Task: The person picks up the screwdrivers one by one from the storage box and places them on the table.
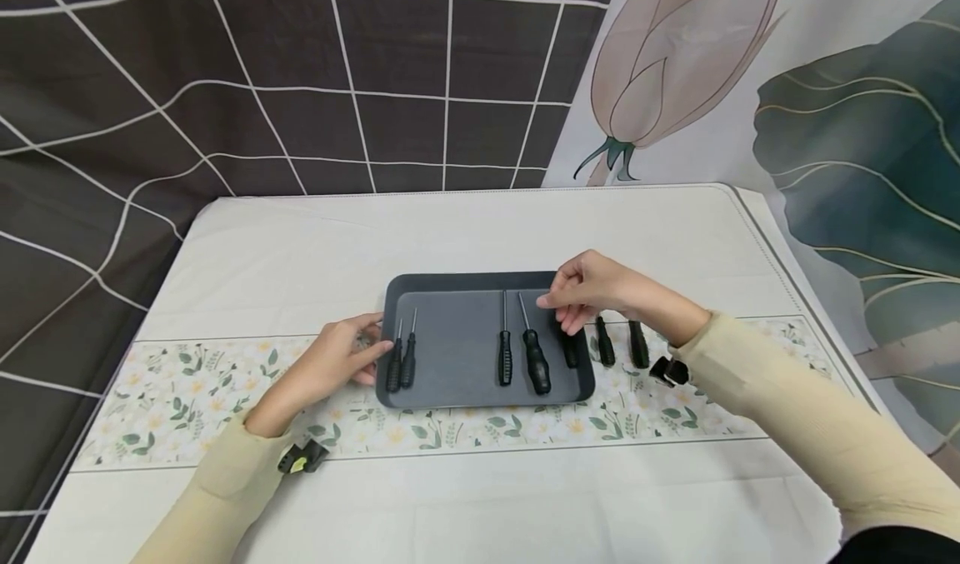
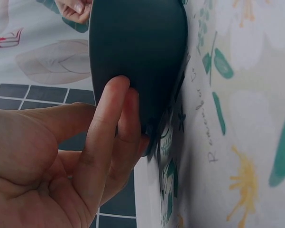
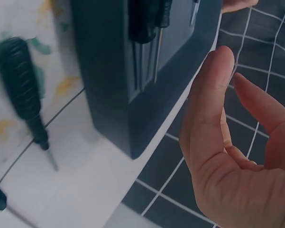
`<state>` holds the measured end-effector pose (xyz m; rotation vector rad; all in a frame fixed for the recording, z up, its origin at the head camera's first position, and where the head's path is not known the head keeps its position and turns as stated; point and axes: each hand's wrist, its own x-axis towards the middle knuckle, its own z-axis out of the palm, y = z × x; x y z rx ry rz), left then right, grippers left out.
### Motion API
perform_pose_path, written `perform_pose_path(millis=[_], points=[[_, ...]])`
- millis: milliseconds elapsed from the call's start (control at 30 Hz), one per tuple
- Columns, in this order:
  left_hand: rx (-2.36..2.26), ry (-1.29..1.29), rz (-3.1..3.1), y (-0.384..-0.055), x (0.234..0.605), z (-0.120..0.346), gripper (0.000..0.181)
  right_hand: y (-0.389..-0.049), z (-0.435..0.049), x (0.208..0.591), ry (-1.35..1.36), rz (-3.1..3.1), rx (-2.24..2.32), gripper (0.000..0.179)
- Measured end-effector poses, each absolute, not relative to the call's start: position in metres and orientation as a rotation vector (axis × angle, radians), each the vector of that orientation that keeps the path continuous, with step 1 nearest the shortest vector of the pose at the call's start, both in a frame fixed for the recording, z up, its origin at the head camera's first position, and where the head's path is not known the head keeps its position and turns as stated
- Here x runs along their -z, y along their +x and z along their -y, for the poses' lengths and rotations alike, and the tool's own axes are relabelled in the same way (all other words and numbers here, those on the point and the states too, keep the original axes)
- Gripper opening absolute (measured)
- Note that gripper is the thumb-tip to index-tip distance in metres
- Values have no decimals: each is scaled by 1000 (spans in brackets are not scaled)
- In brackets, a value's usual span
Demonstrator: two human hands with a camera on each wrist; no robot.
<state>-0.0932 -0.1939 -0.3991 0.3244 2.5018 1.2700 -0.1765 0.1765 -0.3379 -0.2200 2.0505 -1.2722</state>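
A dark grey tray (image 1: 457, 339) lies on the table with several black-handled screwdrivers in it. Two small screwdrivers (image 1: 408, 364) are at its left end, a slim one (image 1: 506, 357) and a thicker one (image 1: 536, 366) right of the middle. Another black handle (image 1: 570, 352) shows at the right end, partly hidden below my right hand. My left hand (image 1: 341, 351) grips the tray's left edge; in the left wrist view its fingers press the outer wall (image 2: 137, 42). My right hand (image 1: 585, 289) hovers over the right end, fingers loosely bent with nothing between them, as the right wrist view confirms.
Two more screwdrivers (image 1: 604, 343) (image 1: 638, 346) lie on the table just right of the tray, under my right forearm. A floral band (image 1: 487, 431) crosses the white tablecloth. A dark checked curtain (image 1: 300, 56) hangs behind and to the left.
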Motion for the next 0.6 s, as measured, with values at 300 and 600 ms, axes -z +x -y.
perform_pose_path(millis=[300, 600], points=[[-1273, 332, -2506, -94, 399, 194, 56, -178, -148, 338, -252, -1974, 1315, 23], [-1279, 334, -2503, -94, 399, 194, 55, -174, -113, 344, -320, -1920, 1349, 19]])
